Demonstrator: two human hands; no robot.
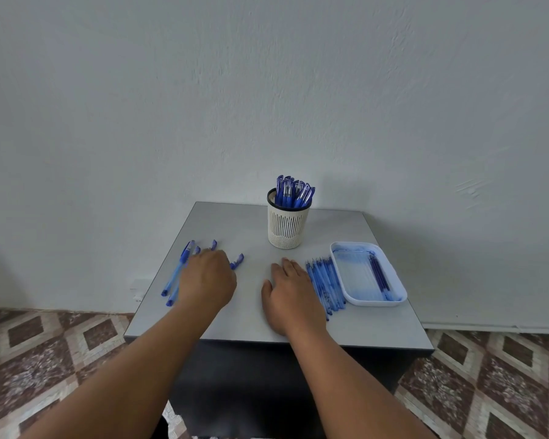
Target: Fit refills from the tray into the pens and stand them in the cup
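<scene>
A cream slotted cup (287, 228) stands at the back of the grey table (235, 324) and holds several capped blue pens (293, 193). On the left, several blue pens (175, 274) lie loose. My left hand (208, 282) is over them, its fingers bent down out of sight, and caps poke out beyond it (237, 261). My right hand (290, 296) rests flat on the table, fingers straight, beside a row of clear blue pen barrels (327, 285). A white tray (339, 269) at the right holds a few dark blue refills (376, 274).
The table is small and stands against a pale wall. Its front edge is just below my wrists. A patterned tile floor surrounds it on both sides. Bare tabletop lies between my two hands and in front of the cup.
</scene>
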